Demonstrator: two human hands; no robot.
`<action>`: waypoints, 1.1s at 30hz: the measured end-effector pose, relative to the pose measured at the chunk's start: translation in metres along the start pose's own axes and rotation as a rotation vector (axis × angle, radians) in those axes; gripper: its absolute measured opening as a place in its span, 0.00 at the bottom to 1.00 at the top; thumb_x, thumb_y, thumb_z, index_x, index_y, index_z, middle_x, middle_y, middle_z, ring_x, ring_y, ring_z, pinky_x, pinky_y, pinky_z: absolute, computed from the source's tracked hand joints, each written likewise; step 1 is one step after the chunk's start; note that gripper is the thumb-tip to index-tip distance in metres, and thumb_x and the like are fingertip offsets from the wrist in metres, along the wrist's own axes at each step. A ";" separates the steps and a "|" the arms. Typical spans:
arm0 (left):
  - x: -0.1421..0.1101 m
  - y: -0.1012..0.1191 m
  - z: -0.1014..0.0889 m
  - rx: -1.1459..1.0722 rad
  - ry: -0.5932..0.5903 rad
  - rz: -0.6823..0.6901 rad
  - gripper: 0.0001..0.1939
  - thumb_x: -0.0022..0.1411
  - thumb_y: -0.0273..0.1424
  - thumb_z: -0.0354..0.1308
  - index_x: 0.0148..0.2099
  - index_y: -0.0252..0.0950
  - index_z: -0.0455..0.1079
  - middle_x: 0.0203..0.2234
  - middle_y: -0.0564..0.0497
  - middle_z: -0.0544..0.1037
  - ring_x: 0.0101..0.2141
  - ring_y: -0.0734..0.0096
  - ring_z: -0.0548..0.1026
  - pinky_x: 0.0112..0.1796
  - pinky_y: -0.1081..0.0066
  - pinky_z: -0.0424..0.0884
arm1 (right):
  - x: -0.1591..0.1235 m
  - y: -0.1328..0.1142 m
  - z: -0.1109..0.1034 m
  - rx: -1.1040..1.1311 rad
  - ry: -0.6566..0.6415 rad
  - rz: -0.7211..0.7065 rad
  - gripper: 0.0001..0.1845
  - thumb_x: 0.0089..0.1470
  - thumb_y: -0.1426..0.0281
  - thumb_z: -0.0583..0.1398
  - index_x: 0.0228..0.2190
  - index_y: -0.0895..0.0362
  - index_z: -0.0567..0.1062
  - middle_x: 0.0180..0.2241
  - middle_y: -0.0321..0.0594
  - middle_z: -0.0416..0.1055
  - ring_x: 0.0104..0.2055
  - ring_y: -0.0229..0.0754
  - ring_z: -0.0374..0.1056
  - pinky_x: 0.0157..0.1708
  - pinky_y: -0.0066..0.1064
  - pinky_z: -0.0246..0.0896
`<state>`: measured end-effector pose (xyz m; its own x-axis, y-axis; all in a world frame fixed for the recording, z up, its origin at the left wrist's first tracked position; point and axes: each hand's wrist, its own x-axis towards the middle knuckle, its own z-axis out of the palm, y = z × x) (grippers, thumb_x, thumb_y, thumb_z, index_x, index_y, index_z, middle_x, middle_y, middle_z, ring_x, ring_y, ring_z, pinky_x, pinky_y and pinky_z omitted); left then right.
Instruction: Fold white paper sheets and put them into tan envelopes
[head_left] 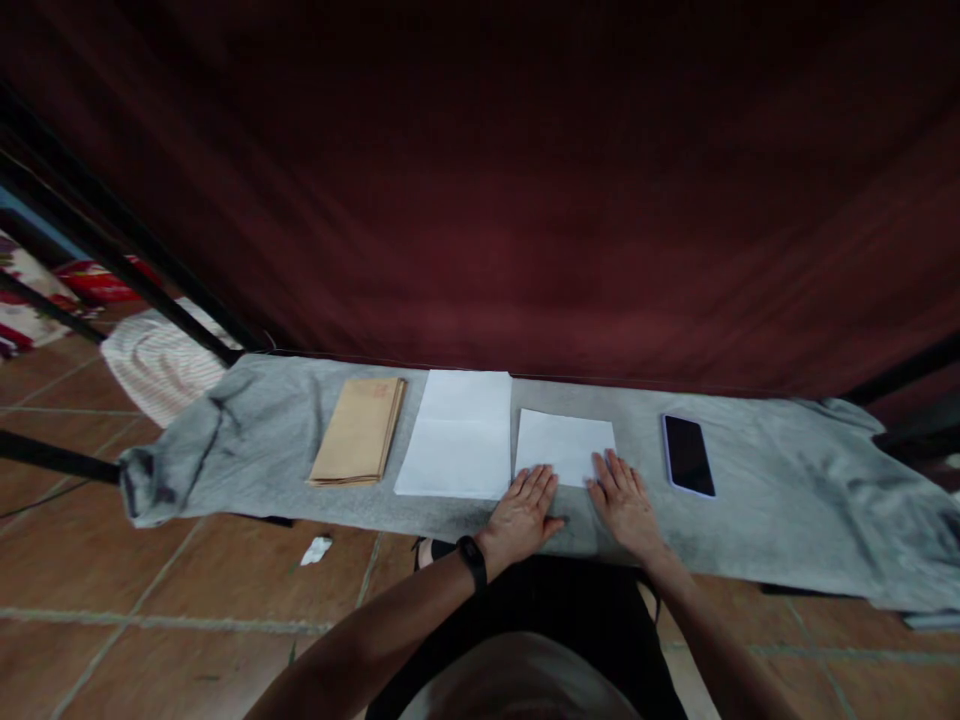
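from my remote seat i see the small white sheet (564, 436) lying flat on the grey cloth (600, 392), its long axis running side to side across my view. it lies just ahead of both hands, away from the body. neither hand is clearly nearer: the left hand (521, 516) touches the near edge by its left corner, and the right hand (627, 508) touches the right end by the near corner. on each, the fingers are open and laid flat, pressing rather than gripping, with the middle of that near edge between them. i can't tell from here whether the sheet is one layer or folded.

to the left, the larger white paper (457, 445) sits just beside my left fingertips, long axis pointing away from me, with the brown envelopes (358, 430) beyond it. the phone (688, 455) lies right of my right hand, near but untouched.
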<state>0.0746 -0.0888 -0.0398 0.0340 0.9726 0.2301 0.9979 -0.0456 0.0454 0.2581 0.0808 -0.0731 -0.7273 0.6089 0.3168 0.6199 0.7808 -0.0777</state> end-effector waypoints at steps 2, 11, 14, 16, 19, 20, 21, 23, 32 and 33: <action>-0.001 0.001 0.000 0.007 0.003 -0.007 0.36 0.72 0.49 0.42 0.71 0.28 0.51 0.70 0.37 0.53 0.69 0.57 0.52 0.66 0.55 0.49 | 0.004 -0.007 -0.002 0.007 0.006 0.027 0.30 0.69 0.59 0.45 0.67 0.58 0.58 0.69 0.51 0.52 0.69 0.57 0.52 0.64 0.54 0.48; 0.002 0.005 0.001 0.040 -0.039 -0.006 0.35 0.72 0.47 0.43 0.70 0.26 0.54 0.68 0.35 0.56 0.68 0.53 0.53 0.66 0.52 0.49 | 0.008 -0.052 -0.005 0.092 -0.046 -0.137 0.28 0.69 0.63 0.47 0.66 0.53 0.59 0.70 0.46 0.49 0.70 0.52 0.50 0.65 0.50 0.49; 0.001 0.005 0.001 0.043 -0.032 -0.017 0.35 0.72 0.47 0.42 0.70 0.27 0.53 0.68 0.35 0.56 0.68 0.54 0.54 0.65 0.52 0.50 | 0.002 -0.043 -0.004 0.063 -0.022 -0.106 0.29 0.68 0.61 0.48 0.67 0.53 0.57 0.71 0.47 0.47 0.69 0.53 0.51 0.65 0.50 0.50; 0.001 0.006 0.001 0.045 -0.033 -0.023 0.35 0.72 0.47 0.42 0.70 0.26 0.53 0.68 0.35 0.56 0.68 0.53 0.54 0.65 0.53 0.51 | -0.002 -0.032 -0.003 0.043 -0.012 -0.067 0.29 0.69 0.60 0.48 0.67 0.54 0.57 0.71 0.48 0.47 0.69 0.54 0.52 0.64 0.50 0.51; 0.002 0.007 -0.001 0.053 -0.039 -0.027 0.35 0.72 0.47 0.43 0.69 0.25 0.54 0.68 0.34 0.56 0.68 0.52 0.55 0.64 0.52 0.52 | -0.008 -0.017 -0.003 0.025 -0.014 -0.023 0.30 0.69 0.58 0.46 0.67 0.55 0.56 0.70 0.49 0.47 0.69 0.55 0.52 0.64 0.50 0.50; 0.002 0.008 -0.001 0.057 -0.040 -0.029 0.35 0.72 0.47 0.43 0.69 0.25 0.54 0.68 0.34 0.57 0.67 0.52 0.55 0.64 0.52 0.53 | -0.010 -0.014 -0.003 0.023 -0.015 -0.015 0.31 0.69 0.58 0.46 0.68 0.56 0.56 0.70 0.50 0.47 0.69 0.55 0.52 0.64 0.50 0.50; 0.002 0.008 -0.001 0.062 -0.042 -0.032 0.35 0.72 0.47 0.44 0.69 0.25 0.54 0.67 0.33 0.57 0.67 0.51 0.56 0.64 0.51 0.53 | -0.012 -0.011 -0.003 0.022 -0.014 -0.008 0.31 0.69 0.57 0.46 0.68 0.56 0.56 0.70 0.50 0.48 0.69 0.54 0.52 0.64 0.50 0.50; 0.004 0.009 -0.001 0.071 -0.049 -0.031 0.35 0.72 0.46 0.44 0.69 0.25 0.55 0.67 0.33 0.59 0.67 0.50 0.57 0.64 0.50 0.54 | -0.015 -0.009 -0.001 0.022 -0.004 0.004 0.31 0.69 0.57 0.45 0.68 0.55 0.55 0.70 0.50 0.49 0.69 0.54 0.52 0.64 0.50 0.50; 0.032 0.013 0.012 -0.001 0.071 -0.077 0.29 0.72 0.36 0.43 0.70 0.28 0.52 0.68 0.39 0.59 0.68 0.57 0.56 0.64 0.53 0.55 | -0.012 -0.017 -0.001 0.009 0.032 0.027 0.30 0.69 0.57 0.47 0.67 0.55 0.57 0.69 0.49 0.52 0.69 0.53 0.53 0.64 0.49 0.52; 0.035 0.013 0.014 -0.009 0.078 -0.079 0.29 0.71 0.35 0.43 0.70 0.29 0.51 0.68 0.39 0.58 0.68 0.58 0.55 0.64 0.53 0.55 | -0.012 -0.017 -0.001 0.010 0.032 0.028 0.30 0.69 0.57 0.47 0.67 0.56 0.57 0.69 0.50 0.52 0.69 0.53 0.53 0.64 0.48 0.52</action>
<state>0.0895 -0.0516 -0.0451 -0.0491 0.9526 0.3003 0.9968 0.0278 0.0747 0.2569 0.0600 -0.0742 -0.7000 0.6257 0.3442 0.6367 0.7651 -0.0962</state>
